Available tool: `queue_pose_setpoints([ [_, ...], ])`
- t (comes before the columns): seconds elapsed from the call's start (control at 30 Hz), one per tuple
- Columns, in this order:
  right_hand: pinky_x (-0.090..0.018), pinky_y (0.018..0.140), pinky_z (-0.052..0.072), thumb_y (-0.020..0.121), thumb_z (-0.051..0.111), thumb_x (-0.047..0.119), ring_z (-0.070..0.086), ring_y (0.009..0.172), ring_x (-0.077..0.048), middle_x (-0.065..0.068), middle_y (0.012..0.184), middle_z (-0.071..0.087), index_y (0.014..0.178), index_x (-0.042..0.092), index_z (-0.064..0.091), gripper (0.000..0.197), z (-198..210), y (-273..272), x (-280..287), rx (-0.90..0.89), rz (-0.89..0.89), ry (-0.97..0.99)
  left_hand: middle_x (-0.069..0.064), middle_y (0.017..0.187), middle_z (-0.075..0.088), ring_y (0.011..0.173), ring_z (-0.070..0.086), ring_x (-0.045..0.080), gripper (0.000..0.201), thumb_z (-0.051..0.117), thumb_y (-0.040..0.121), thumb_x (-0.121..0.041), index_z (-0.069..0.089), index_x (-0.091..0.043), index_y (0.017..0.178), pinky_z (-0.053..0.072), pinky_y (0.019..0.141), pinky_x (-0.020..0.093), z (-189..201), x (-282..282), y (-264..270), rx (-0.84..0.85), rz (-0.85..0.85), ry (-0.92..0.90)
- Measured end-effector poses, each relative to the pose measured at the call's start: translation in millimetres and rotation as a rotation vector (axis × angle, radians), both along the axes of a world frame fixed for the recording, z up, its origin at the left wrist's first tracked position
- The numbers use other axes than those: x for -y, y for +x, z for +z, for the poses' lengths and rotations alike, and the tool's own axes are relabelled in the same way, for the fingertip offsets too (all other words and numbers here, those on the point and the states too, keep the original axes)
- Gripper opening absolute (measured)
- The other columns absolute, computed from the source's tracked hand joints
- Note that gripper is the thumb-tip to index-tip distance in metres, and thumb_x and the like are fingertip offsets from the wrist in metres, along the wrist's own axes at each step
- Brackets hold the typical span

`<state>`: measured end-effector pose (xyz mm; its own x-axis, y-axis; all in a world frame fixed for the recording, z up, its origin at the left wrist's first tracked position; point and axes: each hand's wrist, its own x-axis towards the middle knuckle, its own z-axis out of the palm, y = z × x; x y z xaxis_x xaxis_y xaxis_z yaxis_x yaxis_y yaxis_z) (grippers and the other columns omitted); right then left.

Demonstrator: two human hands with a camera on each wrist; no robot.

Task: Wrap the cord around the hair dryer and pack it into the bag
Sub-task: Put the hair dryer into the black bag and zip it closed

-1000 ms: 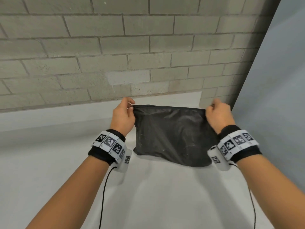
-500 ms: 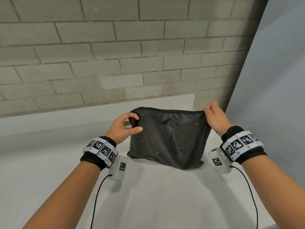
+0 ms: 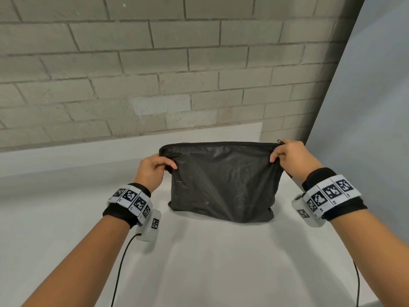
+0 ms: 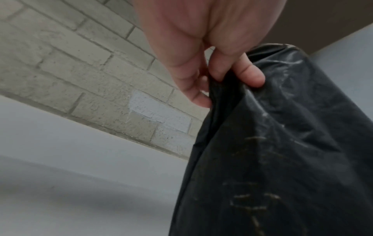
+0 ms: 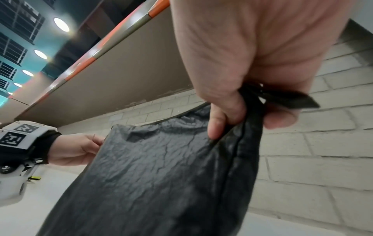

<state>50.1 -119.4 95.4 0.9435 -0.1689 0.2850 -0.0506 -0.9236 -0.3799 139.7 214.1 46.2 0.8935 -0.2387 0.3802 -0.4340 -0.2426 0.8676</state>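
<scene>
A black fabric bag [image 3: 223, 182] stands upright on the white table [image 3: 199, 262], its zipped top edge stretched between my hands. My left hand [image 3: 155, 167] pinches the bag's upper left corner [image 4: 226, 83]. My right hand [image 3: 285, 154] pinches the upper right corner by the zipper end [image 5: 248, 115]. The bag's lower part bulges and rests on the table. The hair dryer and its cord are not visible in any view.
A grey brick wall [image 3: 155, 74] runs along the back of the table. A grey panel [image 3: 365, 107] closes off the right side. Thin black cables [image 3: 119, 269] hang from my wrist cameras.
The bag has come down from hanging in the air to stand on the table. My left hand shifted its hold lower on the left corner; the right kept its corner.
</scene>
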Motion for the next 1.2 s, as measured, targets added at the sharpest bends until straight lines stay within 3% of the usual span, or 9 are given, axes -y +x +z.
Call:
queue_pose_setpoints([
  [0.1,-0.035,0.072,0.046,0.082,0.042,-0.015,0.045,0.073,-0.027,-0.012,0.085,0.045,0.077,-0.002,0.072,0.034,4.4,-3.0,-1.9,0.161,0.018,0.021,-0.004,0.079,0.062,0.062,0.061,-0.006,0.050,0.037,0.088,0.012,0.063,-0.025,0.069,0.051,0.070,0.008,1.1,0.5,-0.3,-0.003,0.049,0.025],
  [0.23,-0.025,0.073,0.038,0.082,0.044,-0.015,0.047,0.076,-0.024,-0.024,0.090,0.055,0.079,-0.002,0.073,0.032,13.0,-3.5,-6.1,0.286,0.061,0.048,-0.003,0.077,0.061,0.063,0.061,0.003,0.045,0.037,0.090,0.008,0.061,-0.022,0.067,0.055,0.066,0.015,2.2,-2.2,0.6,-0.040,0.078,0.049],
  [0.43,-0.013,0.078,0.036,0.081,0.050,-0.016,0.053,0.083,-0.022,-0.022,0.096,0.061,0.076,-0.001,0.073,0.028,18.7,10.8,-9.8,0.284,0.138,0.101,0.003,0.072,0.058,0.049,0.059,0.000,0.043,0.036,0.087,0.013,0.059,-0.015,0.065,0.054,0.053,0.013,13.5,-16.4,8.9,-0.161,0.102,0.082],
  [0.6,0.000,0.072,0.034,0.080,0.050,-0.017,0.049,0.086,-0.020,-0.025,0.101,0.060,0.078,-0.005,0.073,0.026,13.9,44.5,-25.9,0.192,0.225,0.164,0.004,0.069,0.053,0.043,0.056,-0.002,0.042,0.033,0.088,0.015,0.056,-0.012,0.066,0.050,0.045,0.011,23.2,-34.5,25.2,-0.244,0.144,0.131],
  [0.67,0.007,0.071,0.031,0.080,0.050,-0.017,0.053,0.087,-0.026,-0.026,0.102,0.059,0.078,-0.006,0.073,0.025,9.6,67.5,-32.1,0.169,0.242,0.171,0.004,0.070,0.053,0.043,0.056,-0.003,0.042,0.034,0.088,0.014,0.057,-0.013,0.066,0.050,0.046,0.010,24.0,-44.3,37.2,-0.261,0.181,0.154],
  [0.73,0.002,0.073,0.031,0.081,0.050,-0.016,0.057,0.095,-0.036,-0.028,0.104,0.059,0.079,-0.006,0.072,0.025,4.3,93.1,-37.9,0.165,0.254,0.159,0.004,0.071,0.054,0.044,0.056,-0.003,0.041,0.034,0.087,0.014,0.059,-0.013,0.068,0.051,0.048,0.010,24.3,-51.3,50.8,-0.271,0.213,0.164],
  [0.87,-0.015,0.090,0.030,0.082,0.049,-0.013,0.052,0.110,-0.037,-0.025,0.120,0.051,0.101,-0.002,0.068,0.029,-2.7,136.3,-42.7,0.065,0.300,0.100,0.011,0.091,0.060,0.064,0.060,0.009,0.034,0.038,0.089,0.008,0.065,-0.008,0.101,0.053,0.057,0.010,23.8,-60.2,78.0,-0.239,0.262,0.202],
  [0.97,-0.018,0.095,0.029,0.082,0.053,-0.010,0.046,0.118,-0.032,-0.019,0.133,0.040,0.122,0.005,0.056,0.043,-6.9,165.1,-42.8,-0.069,0.380,0.080,0.009,0.112,0.059,0.096,0.055,0.020,0.031,0.046,0.091,-0.005,0.061,-0.013,0.117,0.044,0.086,0.020,19.9,-67.8,102.2,-0.194,0.260,0.416],
  [1.2,-0.024,0.104,0.029,0.085,0.052,-0.006,0.042,0.121,-0.035,-0.020,0.139,0.028,0.135,0.004,0.040,0.053,-20.1,227.9,-45.5,-0.162,0.372,0.015,0.011,0.147,0.030,0.134,0.032,0.026,0.061,0.052,0.089,-0.009,0.023,-0.015,0.143,0.020,0.109,0.024,-7.8,-66.2,154.6,-0.213,0.091,0.673],
])
